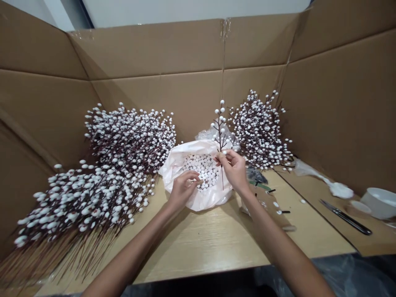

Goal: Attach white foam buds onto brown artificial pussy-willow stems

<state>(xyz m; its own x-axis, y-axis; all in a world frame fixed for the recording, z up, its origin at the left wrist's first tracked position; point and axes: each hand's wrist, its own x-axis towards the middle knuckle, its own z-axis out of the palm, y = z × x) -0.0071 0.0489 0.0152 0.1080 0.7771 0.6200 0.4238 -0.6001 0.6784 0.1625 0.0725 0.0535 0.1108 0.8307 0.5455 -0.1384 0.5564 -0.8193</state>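
Note:
Upright in my right hand [234,168] is a brown artificial berry branch [220,134] with white berries on its upper twigs. The thumb and fingers pinch its stem, and the stem's lower end hangs in front of the bag. My left hand [185,189] is over the front of an open white plastic bag [213,201], its fingertips pinched together. Whatever they hold, if anything, is too small to make out. Loose white berries [208,170] fill the bag between both hands.
Finished-looking berry branches [133,136] lie in a large pile on the left, with another bunch [258,130] at back right. A black-handled pointed tool [346,218], a tape roll [359,208] and a white bowl [379,202] lie right. Cardboard walls [161,49] surround the table.

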